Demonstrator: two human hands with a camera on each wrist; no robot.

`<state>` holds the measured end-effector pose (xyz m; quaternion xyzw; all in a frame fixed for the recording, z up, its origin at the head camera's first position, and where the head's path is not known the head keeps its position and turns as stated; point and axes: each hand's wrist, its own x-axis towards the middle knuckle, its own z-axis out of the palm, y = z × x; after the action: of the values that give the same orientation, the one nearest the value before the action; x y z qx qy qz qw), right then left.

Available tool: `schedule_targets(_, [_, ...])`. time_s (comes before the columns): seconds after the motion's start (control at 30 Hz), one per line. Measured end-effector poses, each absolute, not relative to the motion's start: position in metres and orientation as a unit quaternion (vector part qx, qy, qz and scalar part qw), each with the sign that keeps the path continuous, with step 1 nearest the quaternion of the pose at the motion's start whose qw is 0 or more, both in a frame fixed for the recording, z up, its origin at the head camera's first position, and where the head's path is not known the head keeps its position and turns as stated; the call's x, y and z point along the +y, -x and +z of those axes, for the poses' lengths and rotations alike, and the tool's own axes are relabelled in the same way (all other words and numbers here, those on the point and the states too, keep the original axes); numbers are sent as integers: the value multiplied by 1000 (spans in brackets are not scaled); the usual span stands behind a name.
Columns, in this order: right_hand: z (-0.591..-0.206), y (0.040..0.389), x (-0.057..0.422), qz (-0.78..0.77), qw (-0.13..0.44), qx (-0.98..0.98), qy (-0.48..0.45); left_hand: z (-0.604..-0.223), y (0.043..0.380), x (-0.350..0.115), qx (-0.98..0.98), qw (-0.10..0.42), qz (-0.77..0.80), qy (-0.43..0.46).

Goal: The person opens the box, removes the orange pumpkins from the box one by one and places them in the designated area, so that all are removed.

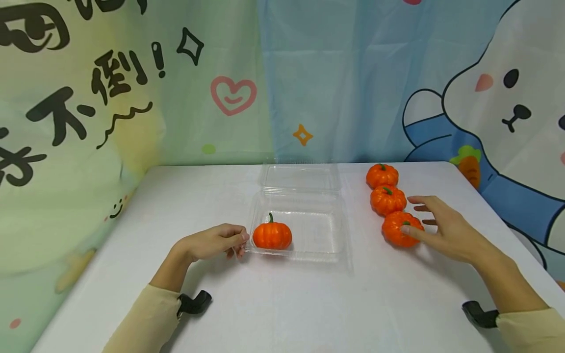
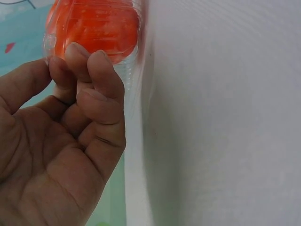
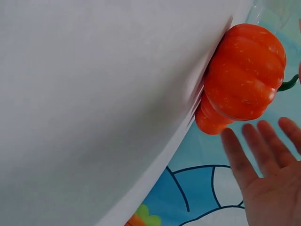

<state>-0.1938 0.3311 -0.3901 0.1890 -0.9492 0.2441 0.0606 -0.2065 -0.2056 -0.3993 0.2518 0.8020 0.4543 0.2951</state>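
A clear plastic container [image 1: 313,228] lies with its lid folded back on the table. One small orange pumpkin [image 1: 272,235] with a green stem sits inside, at the front left corner. My left hand [image 1: 220,241] pinches the container's left front edge between thumb and forefinger; the left wrist view shows this hand [image 2: 80,122] just beside the pumpkin [image 2: 101,33] behind the plastic. On the right, my right hand [image 1: 446,230] reaches around the nearest of three pumpkins [image 1: 399,229], fingers spread. In the right wrist view its fingers [image 3: 263,146] stand apart from that pumpkin [image 3: 247,73].
Behind the nearest pumpkin, a middle pumpkin [image 1: 387,200] and a far pumpkin [image 1: 382,175] line up toward the back edge. The open lid [image 1: 301,177] lies behind the container. A printed curtain [image 1: 335,88] hangs beyond the white table [image 1: 309,309].
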Motion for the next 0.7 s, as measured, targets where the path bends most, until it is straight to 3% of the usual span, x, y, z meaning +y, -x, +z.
schedule_targets(0.27, [-389,203,318,231,150,-928,-251,-398,206,-205,800,296,457,-251])
schedule_targets(0.7, [-386,220,288,228,173,-908,-305,-397,205,-205,802,291,452,-260])
